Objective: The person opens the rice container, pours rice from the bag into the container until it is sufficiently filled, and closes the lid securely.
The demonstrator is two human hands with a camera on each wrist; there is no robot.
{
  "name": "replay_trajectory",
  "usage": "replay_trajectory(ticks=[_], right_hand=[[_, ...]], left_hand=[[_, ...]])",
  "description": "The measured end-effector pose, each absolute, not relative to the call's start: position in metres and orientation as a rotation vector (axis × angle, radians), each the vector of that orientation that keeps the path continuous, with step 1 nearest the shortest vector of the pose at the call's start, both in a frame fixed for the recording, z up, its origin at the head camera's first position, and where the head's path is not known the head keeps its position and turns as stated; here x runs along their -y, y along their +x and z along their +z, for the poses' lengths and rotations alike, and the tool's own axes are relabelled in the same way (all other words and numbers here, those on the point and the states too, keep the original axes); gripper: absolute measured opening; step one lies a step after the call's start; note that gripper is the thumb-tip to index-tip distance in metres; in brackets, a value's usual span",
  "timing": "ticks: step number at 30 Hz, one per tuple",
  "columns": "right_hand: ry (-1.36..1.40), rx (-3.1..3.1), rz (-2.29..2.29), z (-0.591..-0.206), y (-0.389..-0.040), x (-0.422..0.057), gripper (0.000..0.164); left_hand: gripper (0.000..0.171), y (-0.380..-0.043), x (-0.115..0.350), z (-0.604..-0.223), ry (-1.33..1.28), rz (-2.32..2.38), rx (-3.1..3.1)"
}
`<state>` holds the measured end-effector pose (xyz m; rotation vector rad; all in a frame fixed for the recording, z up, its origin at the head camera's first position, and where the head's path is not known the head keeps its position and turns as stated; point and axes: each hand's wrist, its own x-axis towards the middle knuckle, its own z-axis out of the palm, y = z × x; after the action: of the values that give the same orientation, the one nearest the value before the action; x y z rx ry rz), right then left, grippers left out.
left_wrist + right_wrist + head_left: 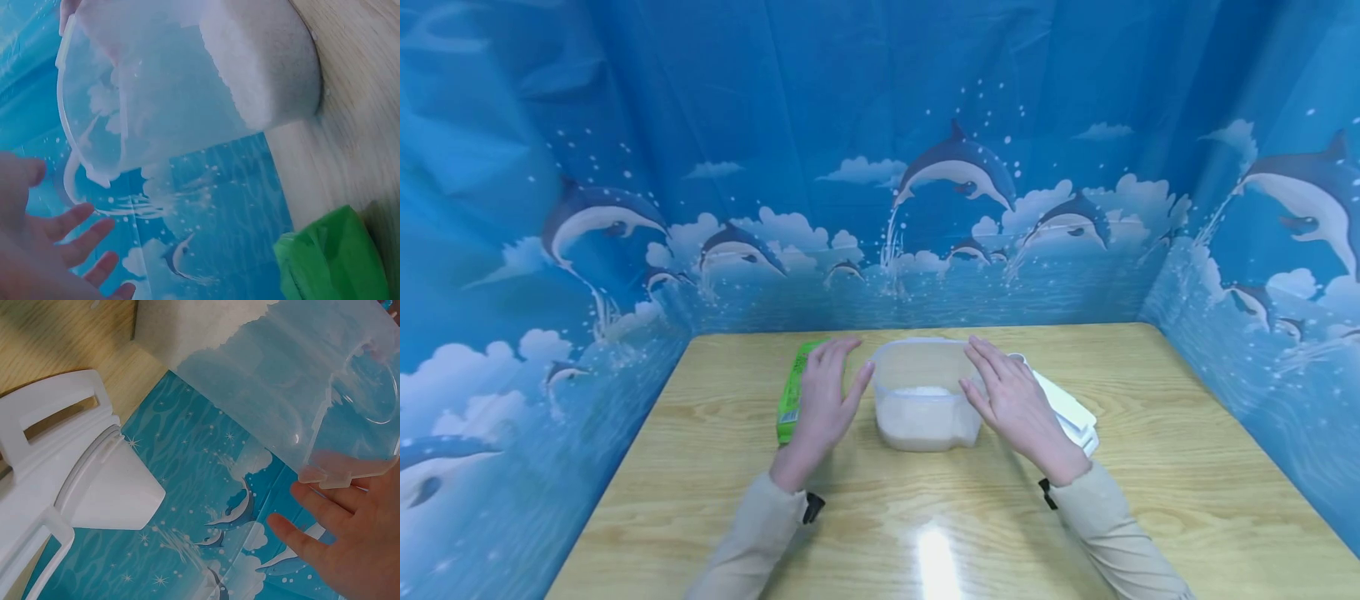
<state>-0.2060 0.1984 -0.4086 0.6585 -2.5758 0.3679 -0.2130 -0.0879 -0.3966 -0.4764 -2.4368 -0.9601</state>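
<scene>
Between my two hands a clear plastic container (917,429) stands upright and uncovered on the table. Fine white grains (240,69) fill its lower part. My left hand (827,392) hovers left of it with fingers spread and straight, apart from the wall in the left wrist view. At the right side my right hand (1018,404) has straight fingers right at the rim, overlapping it in the right wrist view. Neither hand grips anything. A green plastic package (791,404) lies beyond my left hand, which partly covers it.
To the right lies a white plastic lid-like piece (31,444) with slots and a tapered spout (115,487), partly hidden by my right hand in the head view. A wood-grain table (700,500) meets a blue dolphin-print curtain (820,100) at the back and sides.
</scene>
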Motion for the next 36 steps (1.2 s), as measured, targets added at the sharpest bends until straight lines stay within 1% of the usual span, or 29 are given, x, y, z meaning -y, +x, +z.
replay_trajectory(ticks=[7,10,14,16,18,24,31,36], right_hand=[[0.659,2.572,0.367,-0.41,-0.206,-0.199,0.059],[0.661,2.563,0.369,-0.41,-0.207,-0.199,0.059],[0.661,2.559,0.368,-0.41,-0.207,-0.199,0.059],[0.658,2.561,0.363,-0.409,-0.207,-0.199,0.059],[0.658,2.564,0.363,-0.409,-0.206,-0.199,0.059],[0.662,2.561,0.368,-0.409,-0.206,-0.198,0.059],[0.654,2.572,0.363,-0.409,-0.206,-0.198,0.059],[0.654,2.574,0.367,-0.408,-0.205,-0.198,0.058]], left_hand=[[0.068,-0.213,0.076,-0.405,-0.59,-0.74,2.592],[0.079,-0.213,0.074,-0.41,-0.596,-0.672,2.629],[0.097,-0.212,0.073,-0.412,-0.584,-0.615,2.654],[0.102,-0.211,0.072,-0.413,-0.578,-0.595,2.669],[0.101,-0.211,0.072,-0.413,-0.572,-0.584,2.682],[0.091,-0.21,0.072,-0.413,-0.56,-0.606,2.661],[0.091,-0.21,0.071,-0.414,-0.559,-0.605,2.635],[0.087,-0.21,0.071,-0.415,-0.556,-0.607,2.637]])
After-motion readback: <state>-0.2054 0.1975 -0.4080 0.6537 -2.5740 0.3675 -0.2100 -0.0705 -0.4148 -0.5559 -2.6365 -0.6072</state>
